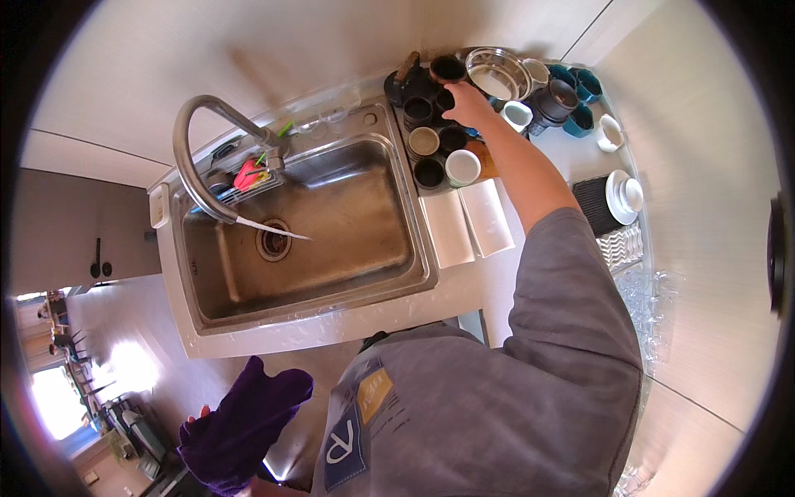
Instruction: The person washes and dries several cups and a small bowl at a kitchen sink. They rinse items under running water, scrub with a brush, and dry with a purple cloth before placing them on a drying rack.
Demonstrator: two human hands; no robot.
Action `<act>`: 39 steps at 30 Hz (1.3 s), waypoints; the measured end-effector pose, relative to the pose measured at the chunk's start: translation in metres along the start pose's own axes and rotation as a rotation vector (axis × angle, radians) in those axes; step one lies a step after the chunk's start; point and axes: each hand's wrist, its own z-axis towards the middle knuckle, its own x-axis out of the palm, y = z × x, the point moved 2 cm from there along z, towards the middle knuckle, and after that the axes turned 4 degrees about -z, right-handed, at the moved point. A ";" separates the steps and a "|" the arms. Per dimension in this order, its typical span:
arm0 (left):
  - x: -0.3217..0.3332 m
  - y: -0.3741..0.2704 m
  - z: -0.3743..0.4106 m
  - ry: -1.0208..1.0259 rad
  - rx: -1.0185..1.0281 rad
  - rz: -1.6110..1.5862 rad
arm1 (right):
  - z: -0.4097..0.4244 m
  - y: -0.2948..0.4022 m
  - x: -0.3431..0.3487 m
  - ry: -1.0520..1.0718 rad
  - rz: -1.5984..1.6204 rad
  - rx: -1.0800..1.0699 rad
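Observation:
My left hand (200,415) is mostly hidden by a purple cloth (248,422), which it holds up at the lower left, away from the counter. Beyond the sink's right side my right hand (467,107) reaches in among cups, thumb and fingers apart. Between them is a dark cup (443,100), and the fingertips lie close to the brown-rimmed cup (448,67) behind it. Whether they grip either one is unclear. Nearby stand more dark cups (417,112), a tan-topped cup (423,141) and a white cup (463,166).
Water runs from the curved faucet (186,149) into the steel sink (335,211). Right of the cups are a glass bowl (499,73), teal cups (579,120) and a white lidded bowl (623,196). Two folded white cloths or papers (448,230) lie beside the sink. Clear glasses (646,310) line the wall.

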 end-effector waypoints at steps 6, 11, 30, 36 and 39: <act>0.011 -0.008 0.006 -0.061 -0.070 -0.319 | 0.001 0.000 0.009 0.020 0.061 0.012; 0.011 -0.001 0.009 -0.049 -0.064 -0.165 | -0.005 -0.008 0.009 -0.061 0.086 -0.021; 0.033 -0.020 0.005 -0.022 0.028 -0.186 | -0.020 -0.029 0.011 0.298 -0.111 0.538; 0.037 -0.026 0.004 -0.002 0.015 -0.205 | -0.015 -0.039 0.026 0.289 -0.143 0.587; 0.036 -0.020 -0.001 -0.074 -0.048 -0.284 | -0.012 -0.042 0.033 0.277 -0.086 0.622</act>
